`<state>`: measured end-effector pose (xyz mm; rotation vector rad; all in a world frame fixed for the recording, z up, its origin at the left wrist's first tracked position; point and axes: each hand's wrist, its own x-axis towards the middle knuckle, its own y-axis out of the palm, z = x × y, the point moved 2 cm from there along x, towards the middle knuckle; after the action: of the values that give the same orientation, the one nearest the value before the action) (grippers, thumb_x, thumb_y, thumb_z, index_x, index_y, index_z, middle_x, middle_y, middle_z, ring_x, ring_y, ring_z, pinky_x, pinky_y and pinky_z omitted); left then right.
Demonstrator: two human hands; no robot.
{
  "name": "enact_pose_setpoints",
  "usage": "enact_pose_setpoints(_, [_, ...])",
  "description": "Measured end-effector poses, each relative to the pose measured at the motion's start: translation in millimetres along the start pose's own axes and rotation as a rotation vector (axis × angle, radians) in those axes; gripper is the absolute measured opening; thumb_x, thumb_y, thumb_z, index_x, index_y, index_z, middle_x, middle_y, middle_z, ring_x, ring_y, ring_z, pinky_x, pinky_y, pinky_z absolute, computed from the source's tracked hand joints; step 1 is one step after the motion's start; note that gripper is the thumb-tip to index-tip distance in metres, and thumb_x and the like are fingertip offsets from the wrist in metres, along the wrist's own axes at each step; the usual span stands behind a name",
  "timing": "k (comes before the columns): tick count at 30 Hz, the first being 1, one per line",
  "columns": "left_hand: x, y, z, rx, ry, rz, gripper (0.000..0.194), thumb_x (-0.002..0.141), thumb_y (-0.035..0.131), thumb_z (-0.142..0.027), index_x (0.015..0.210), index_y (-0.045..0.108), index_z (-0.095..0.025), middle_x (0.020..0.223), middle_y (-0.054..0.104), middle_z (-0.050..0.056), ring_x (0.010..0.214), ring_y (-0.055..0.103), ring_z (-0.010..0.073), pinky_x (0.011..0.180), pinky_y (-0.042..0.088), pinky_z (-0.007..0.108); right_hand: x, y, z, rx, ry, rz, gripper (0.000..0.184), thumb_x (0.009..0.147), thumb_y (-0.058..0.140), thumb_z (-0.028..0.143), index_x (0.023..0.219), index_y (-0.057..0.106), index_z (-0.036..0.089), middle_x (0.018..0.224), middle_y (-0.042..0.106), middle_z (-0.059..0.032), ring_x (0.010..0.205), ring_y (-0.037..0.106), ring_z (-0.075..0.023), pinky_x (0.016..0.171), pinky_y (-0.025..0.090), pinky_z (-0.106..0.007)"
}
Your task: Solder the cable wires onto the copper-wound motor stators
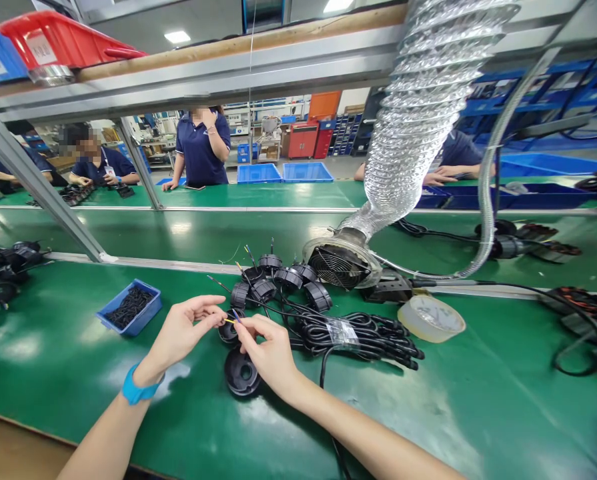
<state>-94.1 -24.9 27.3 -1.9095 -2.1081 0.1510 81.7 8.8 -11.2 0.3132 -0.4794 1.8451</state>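
Note:
My left hand (185, 327), with a blue band on its wrist, is closed in a pinch at the tip of a thin yellow wire (231, 321). My right hand (268, 350) pinches the same wire, beside a short blue one (236, 315). Just below the fingers lies a round black plastic cap (241, 375) with a hole in its middle. Several more black caps (288, 279) with wire ends sticking out are clustered behind my hands. To the right is a bundle of coiled black cables (351, 333) with clear wrap around it.
A blue bin (132, 308) of small black parts stands left. A fan (341, 263) on a silver duct (418, 107) sits behind the cables, with a translucent round dish (431, 318) nearby. A metal shelf frame (203, 60) spans overhead. Co-workers (202, 147) are across the bench.

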Motion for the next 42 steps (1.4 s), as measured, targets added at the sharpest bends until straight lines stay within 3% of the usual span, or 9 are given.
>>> enact_pose_setpoints(6, [0, 0.0, 4, -0.046, 0.013, -0.081, 0.039, 0.080, 0.072, -0.036, 0.112, 0.068, -0.014, 0.083, 0.074, 0.007, 0.075, 0.070, 0.0191, 0.072, 0.058, 0.029, 0, 2, -3, 0.037, 0.027, -0.031, 0.026, 0.091, 0.058, 0.032, 0.072, 0.069, 0.017, 0.059, 0.058, 0.0006, 0.050, 0.053, -0.0115, 0.054, 0.044, -0.024])
enact_pose_setpoints(10, [15, -29.1, 16, 0.074, 0.099, -0.338, 0.041, 0.080, 0.072, -0.040, 0.111, 0.068, -0.013, 0.088, 0.075, 0.009, 0.079, 0.071, 0.0193, 0.078, 0.058, 0.031, -4, 9, -6, 0.057, 0.018, -0.066, 0.027, 0.092, 0.057, 0.033, 0.073, 0.068, 0.017, 0.060, 0.057, 0.0002, 0.052, 0.052, -0.0121, 0.055, 0.045, -0.024])
enact_pose_setpoints(14, [69, -76.4, 37, 0.046, 0.104, -0.501, 0.051, 0.075, 0.074, -0.040, 0.113, 0.066, -0.007, 0.094, 0.075, 0.014, 0.086, 0.072, 0.0209, 0.082, 0.058, 0.032, -11, 16, -6, 0.061, -0.043, -0.031, 0.028, 0.093, 0.054, 0.032, 0.074, 0.068, 0.017, 0.062, 0.056, -0.0006, 0.056, 0.053, -0.0128, 0.056, 0.044, -0.024])
enact_pose_setpoints(16, [106, -97.9, 47, 0.115, 0.013, -0.579, 0.049, 0.072, 0.075, -0.036, 0.111, 0.067, -0.006, 0.094, 0.075, 0.013, 0.086, 0.072, 0.0200, 0.081, 0.058, 0.030, -13, 18, -5, 0.061, -0.069, -0.026, 0.028, 0.094, 0.053, 0.032, 0.074, 0.067, 0.017, 0.063, 0.056, -0.0008, 0.057, 0.052, -0.0132, 0.056, 0.043, -0.024])
enact_pose_setpoints(20, [173, -119.6, 63, 0.220, -0.082, -0.663, 0.039, 0.070, 0.074, -0.023, 0.102, 0.070, -0.003, 0.079, 0.074, 0.012, 0.072, 0.071, 0.0203, 0.073, 0.058, 0.029, -16, 17, -7, 0.059, -0.101, -0.023, 0.028, 0.095, 0.052, 0.030, 0.075, 0.066, 0.017, 0.063, 0.055, -0.0007, 0.057, 0.052, -0.0133, 0.057, 0.043, -0.024])
enact_pose_setpoints(24, [220, -119.1, 77, 0.314, -0.132, -0.698, 0.028, 0.073, 0.070, -0.016, 0.098, 0.072, -0.003, 0.075, 0.074, 0.011, 0.071, 0.071, 0.0205, 0.072, 0.057, 0.028, -19, 17, -12, 0.049, -0.137, -0.029, 0.027, 0.096, 0.051, 0.029, 0.077, 0.066, 0.017, 0.064, 0.055, -0.0007, 0.057, 0.052, -0.0128, 0.055, 0.042, -0.024])
enact_pose_setpoints(29, [255, -111.7, 95, 0.433, -0.161, -0.658, 0.020, 0.081, 0.068, -0.016, 0.098, 0.071, -0.006, 0.080, 0.074, 0.009, 0.074, 0.071, 0.0172, 0.080, 0.056, 0.031, -23, 16, -16, 0.001, -0.163, -0.046, 0.027, 0.096, 0.050, 0.028, 0.077, 0.066, 0.018, 0.064, 0.055, -0.0008, 0.056, 0.052, -0.0129, 0.054, 0.041, -0.024])
enact_pose_setpoints(35, [264, -109.6, 106, 0.569, -0.194, -0.588, 0.024, 0.087, 0.067, -0.032, 0.096, 0.069, -0.009, 0.085, 0.074, 0.008, 0.078, 0.070, 0.0173, 0.084, 0.055, 0.035, -25, 16, -19, -0.030, -0.165, -0.059, 0.028, 0.097, 0.049, 0.028, 0.077, 0.066, 0.019, 0.064, 0.057, -0.0013, 0.057, 0.054, -0.0138, 0.055, 0.041, -0.025])
enact_pose_setpoints(42, [260, -115.9, 99, 0.720, -0.174, -0.547, 0.024, 0.073, 0.075, -0.028, 0.091, 0.076, -0.013, 0.082, 0.075, 0.012, 0.086, 0.071, 0.0243, 0.087, 0.051, 0.028, -24, 18, -21, 0.003, -0.156, -0.056, 0.027, 0.097, 0.049, 0.027, 0.079, 0.066, 0.018, 0.064, 0.056, -0.0012, 0.057, 0.052, -0.0138, 0.055, 0.039, -0.025])
